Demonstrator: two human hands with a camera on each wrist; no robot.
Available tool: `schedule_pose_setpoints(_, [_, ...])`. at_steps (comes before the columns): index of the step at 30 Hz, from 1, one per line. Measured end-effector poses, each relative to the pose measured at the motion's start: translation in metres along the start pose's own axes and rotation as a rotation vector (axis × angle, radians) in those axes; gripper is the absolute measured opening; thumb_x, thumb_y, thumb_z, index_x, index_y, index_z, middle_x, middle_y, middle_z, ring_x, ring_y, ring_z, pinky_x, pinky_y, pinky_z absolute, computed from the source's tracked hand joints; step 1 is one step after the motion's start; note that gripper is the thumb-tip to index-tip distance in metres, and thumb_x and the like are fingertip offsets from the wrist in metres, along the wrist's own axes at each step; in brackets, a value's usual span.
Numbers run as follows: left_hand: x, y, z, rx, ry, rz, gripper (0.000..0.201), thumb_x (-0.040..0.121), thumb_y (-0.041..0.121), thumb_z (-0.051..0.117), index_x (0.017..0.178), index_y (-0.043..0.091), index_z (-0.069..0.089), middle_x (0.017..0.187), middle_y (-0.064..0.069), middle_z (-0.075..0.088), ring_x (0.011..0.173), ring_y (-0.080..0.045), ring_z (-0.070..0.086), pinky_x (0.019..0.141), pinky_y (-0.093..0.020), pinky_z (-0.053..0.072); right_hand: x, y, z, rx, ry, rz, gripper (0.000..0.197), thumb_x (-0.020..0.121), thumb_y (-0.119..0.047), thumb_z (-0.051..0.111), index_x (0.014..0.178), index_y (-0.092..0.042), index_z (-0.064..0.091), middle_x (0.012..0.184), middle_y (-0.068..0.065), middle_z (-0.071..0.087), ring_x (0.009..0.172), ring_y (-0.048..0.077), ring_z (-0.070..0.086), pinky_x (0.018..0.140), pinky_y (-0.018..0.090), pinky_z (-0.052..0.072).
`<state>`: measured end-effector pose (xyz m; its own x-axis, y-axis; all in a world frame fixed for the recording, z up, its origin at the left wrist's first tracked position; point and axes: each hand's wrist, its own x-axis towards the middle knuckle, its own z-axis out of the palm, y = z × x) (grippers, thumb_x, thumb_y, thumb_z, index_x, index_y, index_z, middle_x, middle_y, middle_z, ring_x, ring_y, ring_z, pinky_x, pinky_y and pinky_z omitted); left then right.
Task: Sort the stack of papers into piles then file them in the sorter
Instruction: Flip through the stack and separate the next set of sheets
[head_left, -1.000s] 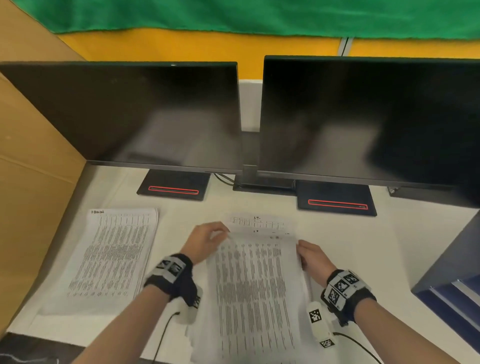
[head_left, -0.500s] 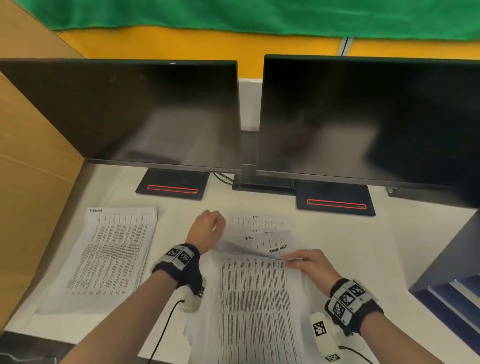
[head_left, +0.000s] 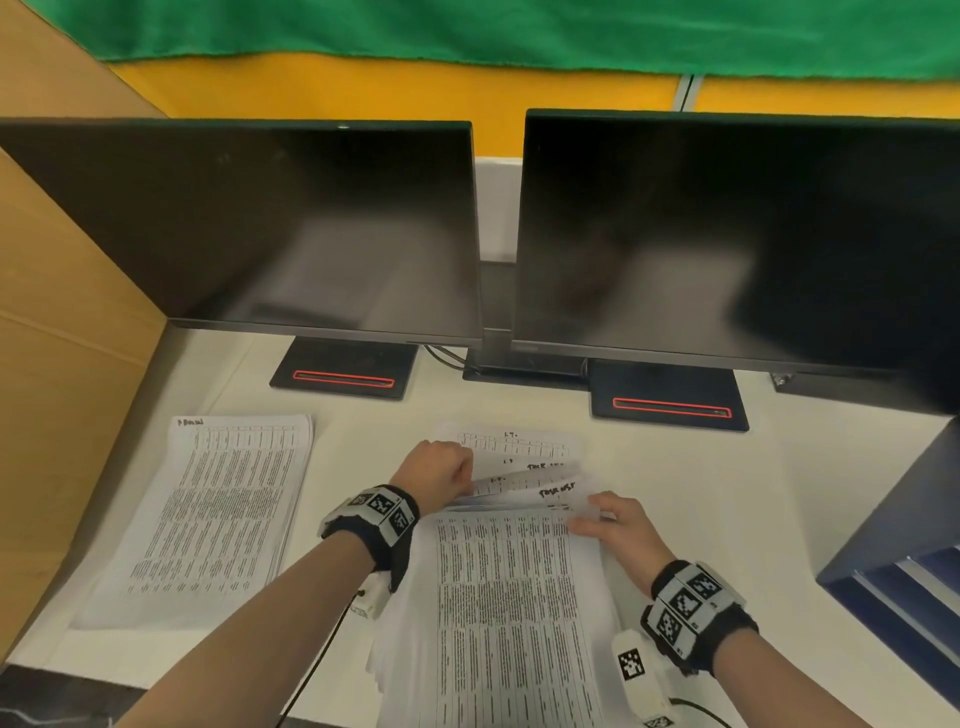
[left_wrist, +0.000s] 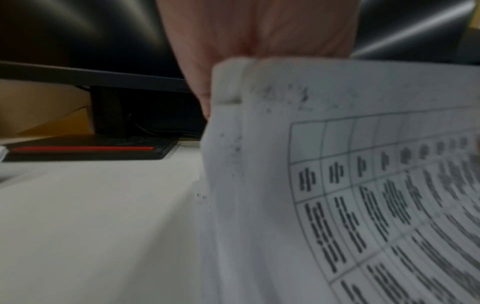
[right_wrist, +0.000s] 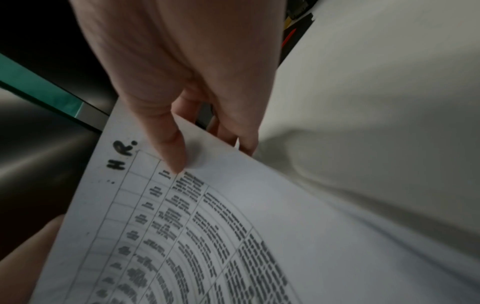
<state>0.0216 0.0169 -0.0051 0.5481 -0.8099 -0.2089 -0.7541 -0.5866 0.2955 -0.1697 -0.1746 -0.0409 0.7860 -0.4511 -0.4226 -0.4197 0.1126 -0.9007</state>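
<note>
A stack of printed table sheets (head_left: 511, 613) lies in front of me on the white desk (head_left: 675, 493). Its far ends are fanned out, showing handwritten headings (head_left: 524, 457). My left hand (head_left: 457, 475) is curled on the far left corner of the fanned sheets; in the left wrist view the left hand (left_wrist: 249, 47) holds the bent paper edge (left_wrist: 233, 82). My right hand (head_left: 592, 519) pinches the far right corner of the top sheet. The right wrist view shows the right hand (right_wrist: 205, 148) with thumb on top and fingers under a sheet headed "H.R." (right_wrist: 122, 156). A sorted pile (head_left: 213, 514) lies at the left.
Two dark monitors (head_left: 260, 228) (head_left: 737, 234) on black stands (head_left: 343, 374) fill the back of the desk. A brown cardboard wall (head_left: 57, 338) closes the left side. A dark blue sorter (head_left: 893, 551) with shelves stands at the right edge.
The right hand has drawn the top sheet towards me, baring more headed sheet ends. The left hand has curled onto their far left corner.
</note>
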Motion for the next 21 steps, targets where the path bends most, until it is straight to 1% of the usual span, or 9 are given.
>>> schedule_pose_setpoints(1, [-0.001,0.001,0.0,0.018,0.023,0.021,0.011,0.084,0.024,0.059,0.078,0.016,0.058,0.086,-0.001,0.065,0.079,-0.022,0.058,0.071,-0.029,0.036,-0.001,-0.001,0.003,-0.013,0.027,-0.027,0.027,0.071,-0.007,0.078,0.097,-0.008,0.068,0.112,0.011,0.059,0.105,0.022,0.054,0.084,0.017,0.042])
schedule_pose_setpoints(3, [-0.004,0.0,0.001,0.065,0.073,0.072,0.017,0.09,0.028,0.055,0.083,0.014,0.061,0.088,-0.002,0.066,0.08,-0.022,0.058,0.076,-0.029,0.036,-0.002,0.0,0.006,-0.047,0.06,-0.07,0.018,0.073,-0.002,0.074,0.082,-0.018,0.073,0.114,0.01,0.055,0.107,0.021,0.052,0.092,0.024,0.042])
schedule_pose_setpoints(6, [-0.011,-0.001,0.005,0.049,0.072,0.16,0.021,0.093,0.027,0.05,0.093,0.017,0.068,0.093,-0.002,0.065,0.084,-0.019,0.058,0.078,-0.028,0.038,-0.006,-0.003,0.01,-0.037,0.092,-0.083,0.017,0.074,0.002,0.073,0.083,-0.012,0.074,0.114,0.0,0.049,0.11,0.016,0.048,0.1,0.027,0.035])
schedule_pose_setpoints(9, [-0.015,-0.003,0.005,-0.098,-0.003,0.16,0.018,0.091,0.024,0.054,0.097,0.02,0.071,0.095,0.001,0.062,0.085,-0.014,0.055,0.075,-0.022,0.039,-0.009,-0.005,0.009,-0.016,0.083,-0.141,0.018,0.074,0.009,0.07,0.083,-0.006,0.073,0.095,-0.003,0.052,0.095,0.013,0.052,0.088,0.015,0.041])
schedule_pose_setpoints(11, [-0.014,-0.005,0.005,-0.199,-0.036,0.096,0.017,0.088,0.03,0.06,0.094,0.02,0.072,0.093,0.004,0.058,0.082,-0.011,0.054,0.076,-0.023,0.044,-0.011,-0.007,0.009,-0.041,0.086,-0.155,0.019,0.074,0.009,0.069,0.081,-0.009,0.073,0.088,0.0,0.051,0.085,0.011,0.052,0.079,0.013,0.042])
schedule_pose_setpoints(13, [-0.013,-0.004,0.005,-0.311,-0.022,0.009,0.024,0.086,0.041,0.062,0.096,0.021,0.069,0.097,0.004,0.054,0.084,-0.012,0.057,0.078,-0.025,0.049,-0.01,-0.006,0.008,-0.051,0.088,-0.151,0.022,0.074,0.008,0.07,0.078,-0.014,0.074,0.087,0.005,0.052,0.083,0.015,0.052,0.079,0.016,0.041])
schedule_pose_setpoints(15, [-0.01,-0.001,0.007,-0.4,0.009,-0.081,0.032,0.091,0.044,0.051,0.113,0.022,0.06,0.109,0.0,0.052,0.096,-0.016,0.056,0.088,-0.03,0.047,-0.011,-0.007,0.007,-0.06,0.077,-0.157,0.025,0.073,0.009,0.07,0.077,-0.016,0.074,0.087,0.013,0.055,0.083,0.02,0.054,0.079,0.019,0.043])
schedule_pose_setpoints(18, [-0.006,0.002,0.01,-0.346,0.002,-0.123,0.032,0.098,0.03,0.041,0.123,0.016,0.055,0.117,-0.007,0.05,0.106,-0.022,0.053,0.096,-0.031,0.04,-0.012,-0.008,0.005,-0.084,0.061,-0.178,0.026,0.071,0.009,0.072,0.076,-0.016,0.074,0.089,0.022,0.057,0.089,0.033,0.056,0.087,0.031,0.045])
schedule_pose_setpoints(21, [-0.005,0.006,0.011,-0.282,0.019,-0.099,0.028,0.094,0.022,0.05,0.121,0.016,0.057,0.116,-0.005,0.054,0.094,-0.018,0.055,0.091,-0.03,0.043,-0.012,-0.007,0.005,-0.088,0.044,-0.195,0.032,0.07,0.008,0.074,0.07,-0.024,0.076,0.086,0.019,0.059,0.092,0.037,0.056,0.089,0.04,0.045])
